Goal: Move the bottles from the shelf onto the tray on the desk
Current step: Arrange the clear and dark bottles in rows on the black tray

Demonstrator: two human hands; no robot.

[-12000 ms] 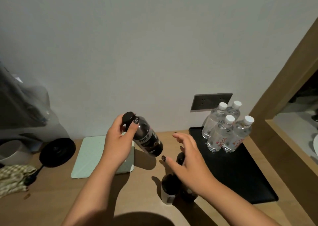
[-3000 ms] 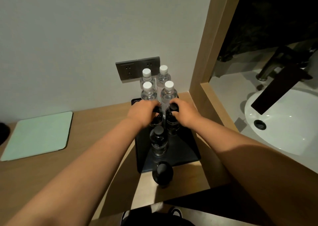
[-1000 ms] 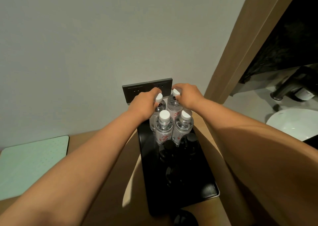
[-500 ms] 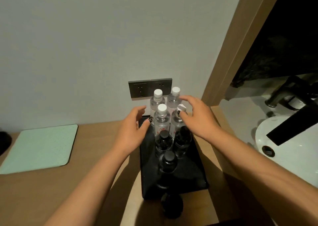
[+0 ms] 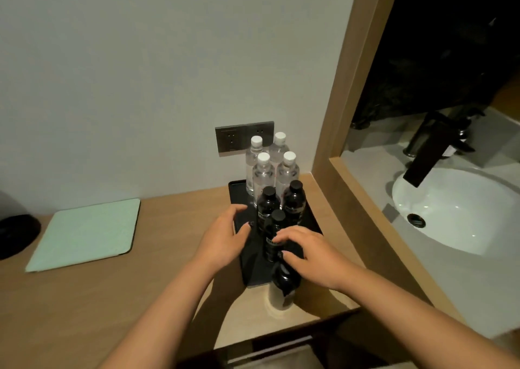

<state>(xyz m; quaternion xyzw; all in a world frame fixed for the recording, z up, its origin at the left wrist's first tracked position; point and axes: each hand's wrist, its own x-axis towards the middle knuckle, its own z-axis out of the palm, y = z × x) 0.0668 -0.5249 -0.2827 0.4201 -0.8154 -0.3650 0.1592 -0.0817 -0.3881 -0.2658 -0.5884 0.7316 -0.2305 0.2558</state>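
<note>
From above the wooden desk, a flat black rectangular tray sits by the wall. At its back stand four clear plastic water bottles with white caps, packed together. In front of them stand two dark bottles with black caps side by side, and a third dark bottle nearer. A fourth dark bottle stands on the desk, just off the tray's near edge. The left hand rests relaxed at the tray's left rim, holding nothing. The right hand reaches between the two nearest bottles; I cannot tell whether it grips either. A pale green mat lies to the left.
</note>
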